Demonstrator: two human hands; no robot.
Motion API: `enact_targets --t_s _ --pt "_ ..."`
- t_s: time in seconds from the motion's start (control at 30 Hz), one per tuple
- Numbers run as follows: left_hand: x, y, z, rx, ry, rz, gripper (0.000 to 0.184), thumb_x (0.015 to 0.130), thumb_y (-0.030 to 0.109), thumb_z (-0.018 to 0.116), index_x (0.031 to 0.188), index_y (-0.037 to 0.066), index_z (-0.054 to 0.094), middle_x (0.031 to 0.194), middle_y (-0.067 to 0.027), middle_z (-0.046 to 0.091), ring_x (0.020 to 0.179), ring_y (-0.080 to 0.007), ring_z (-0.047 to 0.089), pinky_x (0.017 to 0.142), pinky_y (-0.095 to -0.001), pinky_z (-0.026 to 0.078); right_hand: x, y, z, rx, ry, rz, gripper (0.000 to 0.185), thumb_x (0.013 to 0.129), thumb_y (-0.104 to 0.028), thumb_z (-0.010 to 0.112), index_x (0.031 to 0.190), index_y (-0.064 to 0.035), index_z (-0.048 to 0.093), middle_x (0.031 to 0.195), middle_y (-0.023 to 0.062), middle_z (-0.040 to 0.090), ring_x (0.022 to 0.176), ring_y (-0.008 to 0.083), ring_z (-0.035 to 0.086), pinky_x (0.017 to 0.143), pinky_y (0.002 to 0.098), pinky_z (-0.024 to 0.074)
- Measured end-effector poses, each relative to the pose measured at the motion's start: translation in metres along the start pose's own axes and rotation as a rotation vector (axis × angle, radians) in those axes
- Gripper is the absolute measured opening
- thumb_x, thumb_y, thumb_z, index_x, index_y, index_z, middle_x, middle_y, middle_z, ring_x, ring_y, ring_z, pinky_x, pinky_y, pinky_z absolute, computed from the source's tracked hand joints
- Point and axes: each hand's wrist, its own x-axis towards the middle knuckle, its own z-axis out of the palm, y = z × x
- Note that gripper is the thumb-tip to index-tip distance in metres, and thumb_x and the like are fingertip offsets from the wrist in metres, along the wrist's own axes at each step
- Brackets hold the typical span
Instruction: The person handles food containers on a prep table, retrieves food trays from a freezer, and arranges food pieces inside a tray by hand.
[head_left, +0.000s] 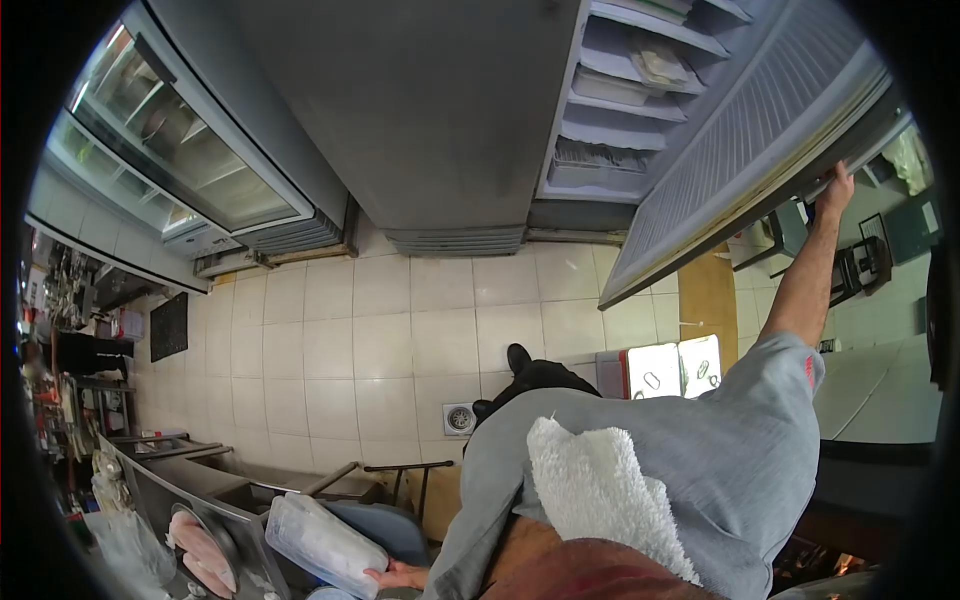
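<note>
Over pale tiles (pixel 385 345), left hand (pixel 400 576) gripping plastic box (pixel 322 543), right hand (pixel 834 192) gripping fridge door (pixel 745 145)

Dark mat (pixel 169 327), floor drain (pixel 459 419)

Bright indoor light, fisheye curvature, black corners.
Soft glare touches the tiled floor (pixel 330 345); the lower right is dim, and the clutter (pixel 62 285) at far left lacks sharp detail.

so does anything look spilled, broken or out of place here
Nothing clearly stands out. The fridge door is open, but the right hand grips its edge; the left hand holds the plastic container. No spill shows on the floor tiles.
</note>
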Motion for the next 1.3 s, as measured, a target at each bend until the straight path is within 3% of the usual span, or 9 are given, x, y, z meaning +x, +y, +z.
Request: enact_targets --t_s 0.1,0.27,0.63,0.8,0.87,0.97,1.03,1.17,1.3 --pt "-0.027 0.007 0.001 -0.14 -0.749 0.091 0.063 0.08 0.026 0.07 0.132 0.008 0.04 0.128 -0.0147 0.049 0.115 -0.0327 0.048 0.088 -0.044 0.045 0.011 0.007 -0.016 -0.032 0.032 -0.017 0.026 0.084 -0.021 0.067 0.1 -0.003 0.057 0.074 -0.0002 0.052 0.063 0.0131 0.051 0.055 0.028 0.0402" --pt "-0.056 -0.04 0.046 0.02 -0.156 -0.398 0.06 0.085 0.026 0.066 0.134 0.006 0.038 0.129 -0.014 0.049 0.115 -0.0292 0.049 0.095 -0.0409 0.042 0.019 0.014 -0.045 -0.063 0.102 -0.031 0.036 0.085 -0.024 0.066 0.11 0.0004 0.056 0.092 0.0046 0.06 0.081 0.0174 0.058 0.072 0.0312 0.0457" --pt "-0.222 -0.169 0.294 0.164 -0.956 -0.901 0.061 0.086 0.029 0.064 0.135 0.005 0.037 0.127 -0.0104 0.051 0.115 -0.0252 0.05 0.098 -0.0406 0.039 0.049 0.023 -0.152 -0.105 0.023 -0.017 0.032 0.092 -0.021 0.052 0.114 0.0017 0.054 0.098 0.0063 0.061 0.088 0.0177 0.059 0.076 0.0308 0.0474" --pt "-0.349 -0.193 0.43 0.108 -1.067 -1.069 0.065 0.085 0.012 0.063 0.14 0.007 0.028 0.133 -0.0109 0.044 0.12 -0.0267 0.045 0.102 -0.0433 0.037 0.063 0.039 -0.228 -0.177 0.075 0.028 0.038 0.095 -0.024 0.047 0.123 0.0013 0.047 0.111 0.0089 0.056 0.101 0.0212 0.056 0.084 0.0335 0.0462" --pt "-0.396 -0.202 0.476 0.054 -1.161 -1.093 0.063 0.087 0.014 0.061 0.14 0.007 0.028 0.134 -0.01 0.043 0.123 -0.027 0.043 0.104 -0.0435 0.034 0.027 -0.035 -0.166 -0.013 0.213 -0.206 0.037 0.094 -0.025 0.047 0.121 -0.0001 0.048 0.108 0.0127 0.057 0.1 0.0232 0.056 0.085 0.0384 0.0464" --pt "-0.456 -0.217 0.543 -0.012 -1.27 -1.12 0.062 0.088 0.017 0.06 0.14 0.007 0.028 0.136 -0.0093 0.043 0.125 -0.0273 0.041 0.107 -0.0436 0.032 -0.028 -0.038 -0.185 -0.017 0.35 -1.133 0.033 0.085 -0.02 0.046 0.107 0.0049 0.049 0.097 0.0212 0.057 0.087 0.0314 0.059 0.074 0.0453 0.0506" --pt "-0.493 -0.218 0.586 -0.048 -1.281 -1.098 0.061 0.088 0.015 0.06 0.14 0.011 0.029 0.136 -0.0089 0.042 0.125 -0.0274 0.042 0.106 -0.0462 0.032 -0.057 -0.032 -0.096 -0.076 0.252 -1.071 0.03 0.082 -0.014 0.045 0.105 0.0057 0.047 0.092 0.0215 0.057 0.079 0.0294 0.06 0.066 0.0412 0.0515" --pt "-0.543 -0.244 0.661 -0.174 -1.3 -1.169 0.06 0.088 0.006 0.057 0.139 0.014 0.028 0.135 -0.0088 0.042 0.125 -0.0257 0.041 0.105 -0.0458 0.034 -0.073 0.084 -0.001 -0.338 0.069 0.016 0.024 0.087 -0.009 0.057 0.109 -0.0016 0.055 0.099 0.008 0.057 0.093 0.0167 0.055 0.083 0.0289 0.0451" --pt "-0.588 -0.253 0.713 -0.216 -1.265 -1.123 0.06 0.089 0.006 0.057 0.139 0.017 0.025 0.137 -0.0078 0.038 0.125 -0.0256 0.04 0.102 -0.0458 0.038 -0.066 0.189 0.086 -0.119 -0.304 0.621 0.057 0.085 -0.036 0.064 0.131 -0.0091 0.043 0.112 0.0097 0.051 0.098 0.0182 0.053 0.08 0.0307 0.0458"
